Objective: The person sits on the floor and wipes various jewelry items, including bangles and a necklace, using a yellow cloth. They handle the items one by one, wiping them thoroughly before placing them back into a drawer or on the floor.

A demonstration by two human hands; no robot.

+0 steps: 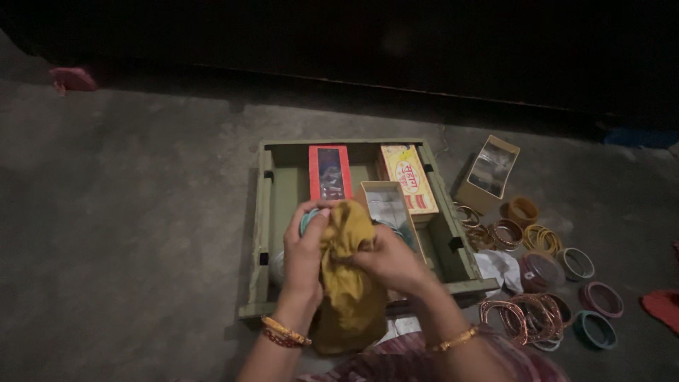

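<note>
Both my hands hold a mustard-yellow cloth (349,283) over the front of a green wooden crate (257,233). My left hand (303,255) grips the cloth's left side, pressed against a round teal object (307,221) that is mostly hidden. On the cloth's right side, my right hand (390,262) pinches the fabric. The cloth hangs down past the crate's front edge. Each wrist wears gold bangles.
Inside the crate stand a red box (329,172), a yellow box (408,177) and an open tan box (385,205). To the right on the grey floor lie an open cardboard box (488,173), several stacks of bangles (541,240) and a white cloth (499,269). A dark wall runs behind.
</note>
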